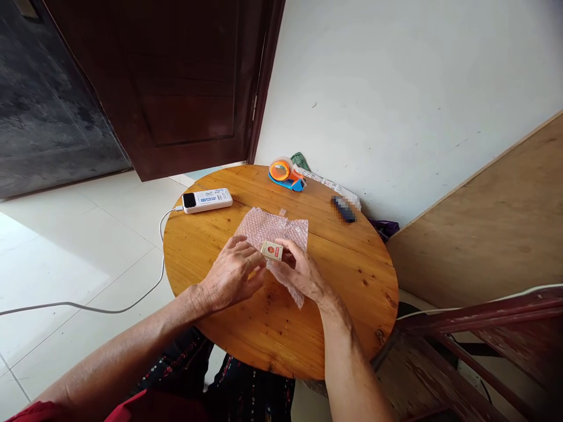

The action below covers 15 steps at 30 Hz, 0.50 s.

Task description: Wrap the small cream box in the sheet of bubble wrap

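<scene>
A small cream box [271, 251] with a red round emblem and red lettering is over a sheet of pink bubble wrap [268, 225] in the middle of the table. My right hand [302, 274] grips the box from its right side, thumb in front and fingers behind. Just left of the box is my left hand [235, 271], palm down, its fingers apart and loosely bent, holding nothing. Part of the bubble wrap is hidden beneath my hands, and one corner hangs out below the right one.
On the round wooden table [352, 293] lie a white power bank [207, 200] with a cable [132, 306], an orange and blue tape dispenser [287, 174], and a dark, pixelated object [343, 209]. A wall and a dark door [176, 88] stand behind.
</scene>
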Motion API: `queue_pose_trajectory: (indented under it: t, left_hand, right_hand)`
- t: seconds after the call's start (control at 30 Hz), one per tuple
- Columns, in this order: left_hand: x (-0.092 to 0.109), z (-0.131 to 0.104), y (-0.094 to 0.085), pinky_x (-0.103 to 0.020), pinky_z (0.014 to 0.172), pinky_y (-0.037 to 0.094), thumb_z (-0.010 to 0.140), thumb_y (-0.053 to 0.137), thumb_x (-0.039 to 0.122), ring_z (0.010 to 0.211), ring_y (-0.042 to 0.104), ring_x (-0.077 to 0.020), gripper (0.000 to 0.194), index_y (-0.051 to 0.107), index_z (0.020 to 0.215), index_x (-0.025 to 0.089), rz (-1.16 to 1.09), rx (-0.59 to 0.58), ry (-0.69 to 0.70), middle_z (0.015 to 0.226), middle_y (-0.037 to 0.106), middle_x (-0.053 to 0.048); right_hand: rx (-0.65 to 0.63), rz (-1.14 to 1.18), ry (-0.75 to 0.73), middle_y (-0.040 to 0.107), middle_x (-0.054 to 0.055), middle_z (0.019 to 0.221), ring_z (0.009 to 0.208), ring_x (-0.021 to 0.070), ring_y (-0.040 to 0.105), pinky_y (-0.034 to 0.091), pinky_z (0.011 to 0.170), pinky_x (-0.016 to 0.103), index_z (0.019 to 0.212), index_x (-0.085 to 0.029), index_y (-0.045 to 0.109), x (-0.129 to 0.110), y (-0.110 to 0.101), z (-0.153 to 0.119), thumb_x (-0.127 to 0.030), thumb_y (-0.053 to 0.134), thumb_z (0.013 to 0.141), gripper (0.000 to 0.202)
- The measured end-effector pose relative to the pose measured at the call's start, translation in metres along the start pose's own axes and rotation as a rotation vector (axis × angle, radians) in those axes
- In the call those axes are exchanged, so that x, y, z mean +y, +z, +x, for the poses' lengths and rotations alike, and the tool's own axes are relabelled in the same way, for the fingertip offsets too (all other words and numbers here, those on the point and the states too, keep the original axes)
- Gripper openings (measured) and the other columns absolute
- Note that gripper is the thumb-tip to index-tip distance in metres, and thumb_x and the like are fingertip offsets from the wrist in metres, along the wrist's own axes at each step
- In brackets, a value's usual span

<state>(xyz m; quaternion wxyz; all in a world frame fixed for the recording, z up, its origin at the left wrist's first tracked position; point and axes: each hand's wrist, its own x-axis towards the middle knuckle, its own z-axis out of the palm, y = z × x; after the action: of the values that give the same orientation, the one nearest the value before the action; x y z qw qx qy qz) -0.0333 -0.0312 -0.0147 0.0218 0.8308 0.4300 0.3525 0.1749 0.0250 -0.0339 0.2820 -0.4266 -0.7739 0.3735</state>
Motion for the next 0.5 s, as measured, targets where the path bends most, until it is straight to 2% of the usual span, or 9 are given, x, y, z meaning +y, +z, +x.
queue_pose_trajectory:
  t: [0.13, 0.3, 0.4, 0.5]
  left_hand:
    - [-0.005, 0.028, -0.001, -0.040, 0.091, 0.044, 0.086, 0.053, 0.017, 0.074, 0.062, -0.0184, 0.016, 0.064, 0.074, 0.017, 0.111, -0.098, -0.025, 0.072, 0.068, -0.004]
    - [-0.007, 0.048, 0.001, -0.037, 0.084, 0.045, 0.084, 0.059, 0.018, 0.077, 0.063, -0.0212, 0.013, 0.067, 0.074, 0.017, 0.109, -0.199, -0.119, 0.073, 0.069, -0.005]
    - [-0.009, 0.050, 0.005, -0.035, 0.084, 0.046, 0.083, 0.062, 0.019, 0.077, 0.064, -0.0209, 0.010, 0.068, 0.075, 0.017, 0.049, -0.196, -0.182, 0.073, 0.070, -0.005]
    - [-0.013, 0.051, 0.011, -0.032, 0.080, 0.046, 0.082, 0.062, 0.018, 0.077, 0.065, -0.0198, 0.009, 0.069, 0.078, 0.018, -0.016, -0.192, -0.269, 0.074, 0.071, -0.004]
  right_hand:
    - [0.043, 0.182, 0.084, 0.067, 0.008, 0.126, 0.115, 0.0248, 0.063, 0.049, 0.099, 0.041, 0.127, -0.025, 0.059, 0.001, -0.007, -0.001, -0.067, 0.042, 0.093, 0.057]
    - [0.064, 0.301, 0.121, 0.069, 0.010, 0.122, 0.116, 0.0283, 0.064, 0.050, 0.099, 0.043, 0.121, -0.022, 0.064, -0.001, -0.009, -0.001, -0.077, 0.037, 0.088, 0.070]
    - [0.056, 0.259, 0.130, 0.070, 0.011, 0.120, 0.115, 0.0300, 0.063, 0.045, 0.105, 0.048, 0.123, -0.021, 0.064, -0.004, -0.011, -0.001, -0.077, 0.040, 0.087, 0.071]
    - [0.034, 0.220, 0.114, 0.066, 0.012, 0.128, 0.122, 0.0302, 0.059, 0.042, 0.107, 0.047, 0.125, -0.022, 0.059, -0.008, -0.013, -0.003, -0.070, 0.058, 0.081, 0.065]
